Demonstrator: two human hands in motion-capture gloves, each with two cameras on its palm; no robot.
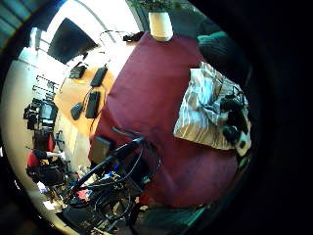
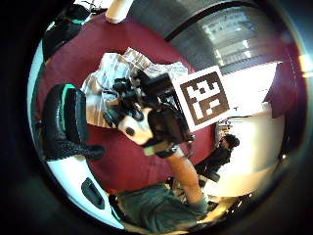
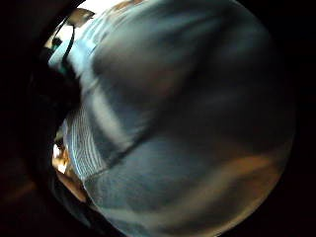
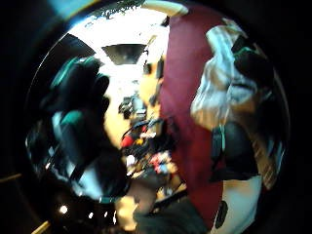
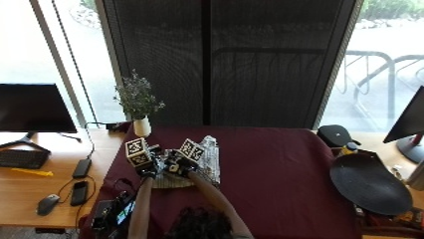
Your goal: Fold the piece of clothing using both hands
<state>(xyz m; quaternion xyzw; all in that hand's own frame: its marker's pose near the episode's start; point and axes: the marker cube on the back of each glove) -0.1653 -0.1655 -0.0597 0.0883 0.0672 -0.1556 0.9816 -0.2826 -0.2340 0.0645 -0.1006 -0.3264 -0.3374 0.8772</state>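
Note:
A white and grey striped piece of clothing (image 5: 211, 155) lies bunched on the dark red tablecloth (image 5: 278, 169), left of the middle. My right hand (image 5: 179, 166) is down on its near left part, fingers curled into the cloth (image 2: 110, 73); the fabric (image 3: 163, 123) fills the right little finger side palm view. My left hand (image 5: 148, 167) hovers just left of the right hand, above the table beside the cloth's edge. Its fingers (image 4: 78, 117) hang loosely curled and hold nothing. From the left palm I see the right hand (image 1: 233, 118) resting on the cloth (image 1: 200, 110).
A white vase with a plant (image 5: 141, 124) stands at the table's far left corner. A black round dish (image 5: 370, 184) lies at the right. On the wooden desk to the left are a mouse (image 5: 46, 204), a phone (image 5: 79, 192) and cables.

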